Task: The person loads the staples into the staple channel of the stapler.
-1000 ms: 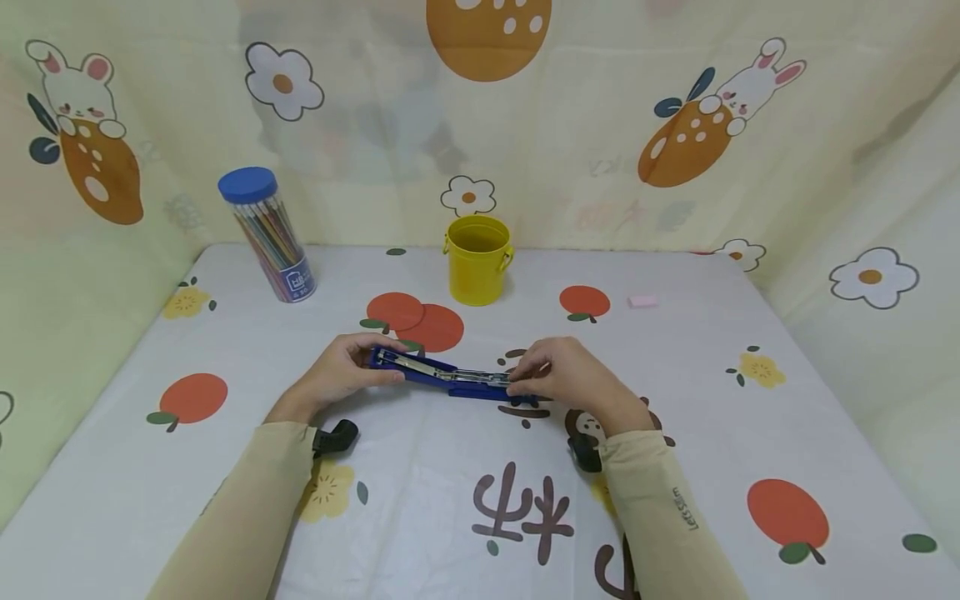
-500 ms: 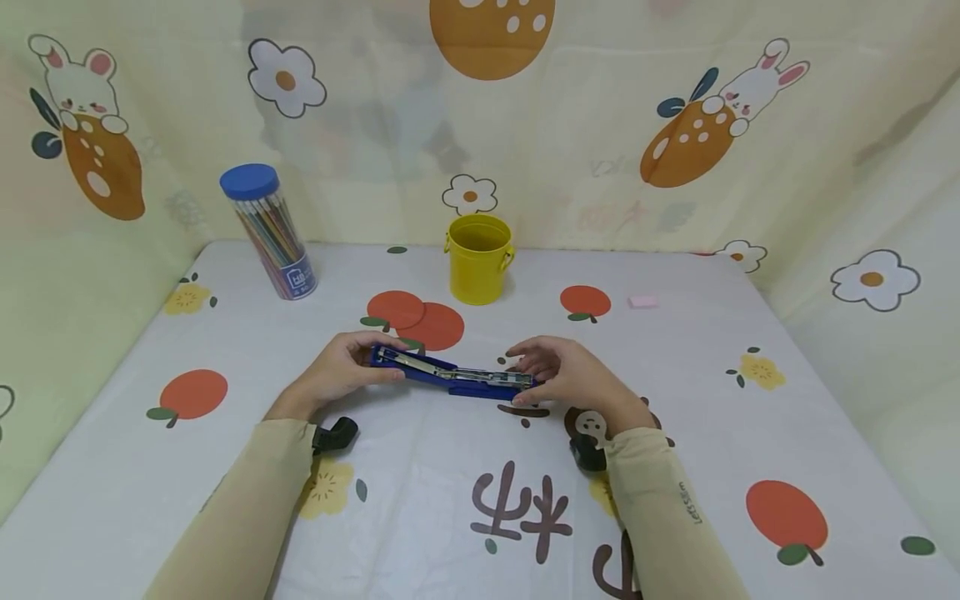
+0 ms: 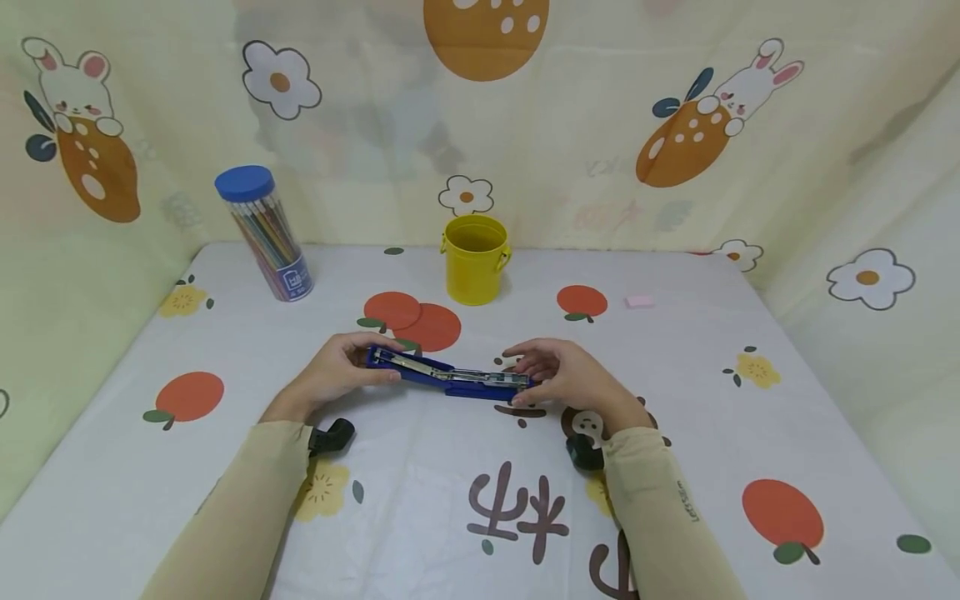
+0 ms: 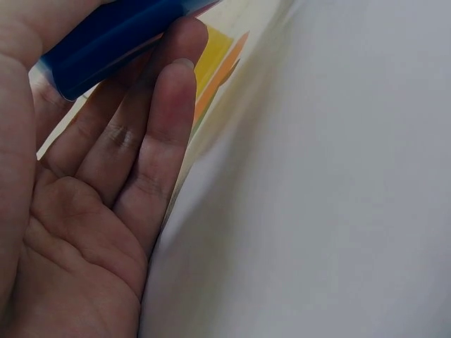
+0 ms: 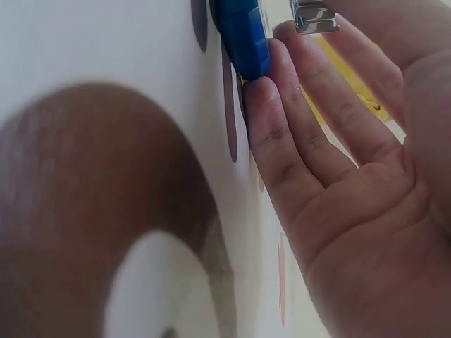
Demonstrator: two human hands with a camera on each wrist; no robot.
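Note:
A blue stapler (image 3: 480, 390) lies spread open lengthwise between the two hands in the head view, its metal staple channel exposed. At its left end, my left hand (image 3: 337, 368) holds the cover between thumb and fingers; the left wrist view shows the blue cover (image 4: 116, 42) there. My right hand (image 3: 573, 379) is at the other end, thumb by the tip and the other fingers raised loosely behind it. In the right wrist view the fingers (image 5: 310, 134) are fairly straight beside the blue base (image 5: 243, 35) and the metal channel end (image 5: 315, 17).
A yellow bucket (image 3: 474, 271) stands upright at the back of the table. To its left is a clear tub of pencils (image 3: 272, 242) with a blue lid. A small pink eraser-like block (image 3: 639, 302) lies at the back right.
My right hand has let go of the metal channel; its index finger has lifted and spread away from the thumb. The left hand and stapler have stayed about in place.

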